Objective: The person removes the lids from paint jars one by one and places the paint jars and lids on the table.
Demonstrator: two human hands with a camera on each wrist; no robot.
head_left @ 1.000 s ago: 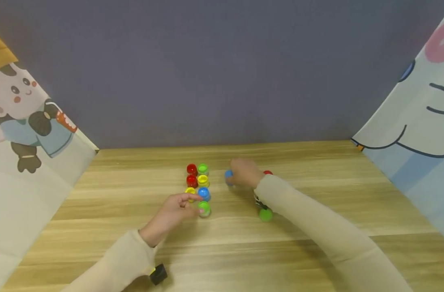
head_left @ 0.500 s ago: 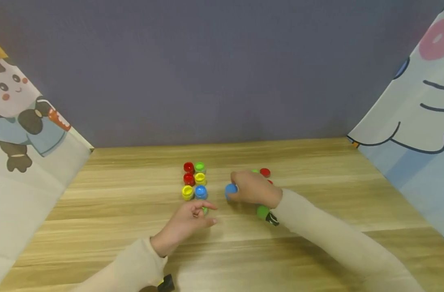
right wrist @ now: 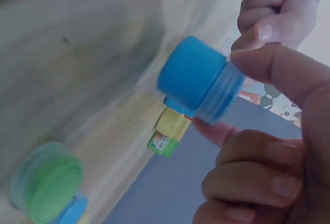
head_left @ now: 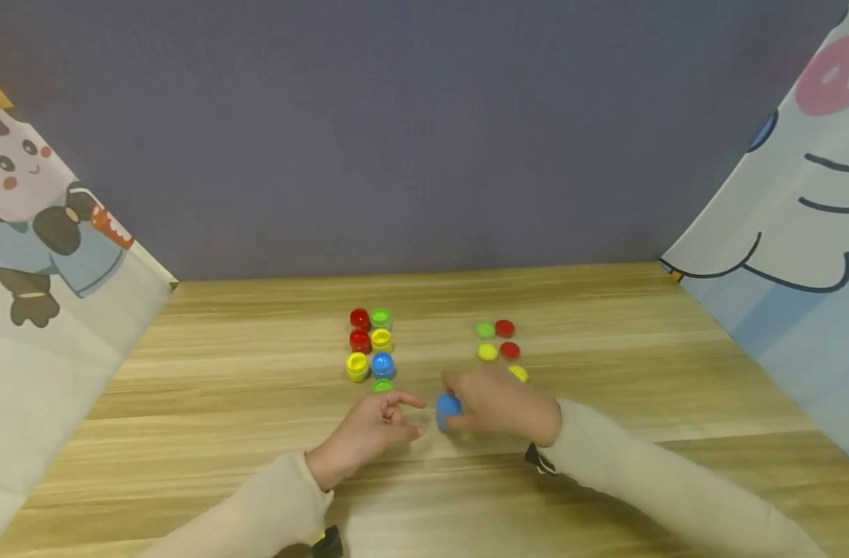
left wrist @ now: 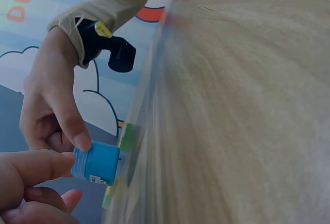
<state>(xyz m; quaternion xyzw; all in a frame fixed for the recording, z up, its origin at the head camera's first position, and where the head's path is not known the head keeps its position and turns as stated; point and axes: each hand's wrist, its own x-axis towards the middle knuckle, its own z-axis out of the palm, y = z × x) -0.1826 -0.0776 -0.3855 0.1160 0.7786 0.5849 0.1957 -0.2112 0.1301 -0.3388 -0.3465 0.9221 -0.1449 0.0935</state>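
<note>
My right hand (head_left: pixel 504 399) pinches a small blue jar (head_left: pixel 448 411) between thumb and fingers, at the middle of the wooden table. The right wrist view shows the blue jar (right wrist: pixel 192 73) with a clear ridged band, which the thumb and index finger grip; the other fingers are curled. Just left of the jar is my left hand (head_left: pixel 370 430), its thumb and index finger stretched out and apart, with nothing between them. From the left wrist, an index finger overlaps the end of the blue jar (left wrist: pixel 98 163). A green-topped jar (head_left: pixel 383 385) is partly hidden behind my left hand.
Two columns of small jars, with a red jar (head_left: pixel 359 318) and a yellow jar (head_left: pixel 357 366) among them, stand left of centre. Flat round pieces lie on the right, including a green disc (head_left: pixel 485 330) and a red disc (head_left: pixel 510 350). A grey panel (head_left: pixel 424 139) rises behind the table.
My right hand has brought the blue jar toward the table's front, uncovering several coloured discs. My left hand has shifted right, away from the jar columns and closer to the blue jar.
</note>
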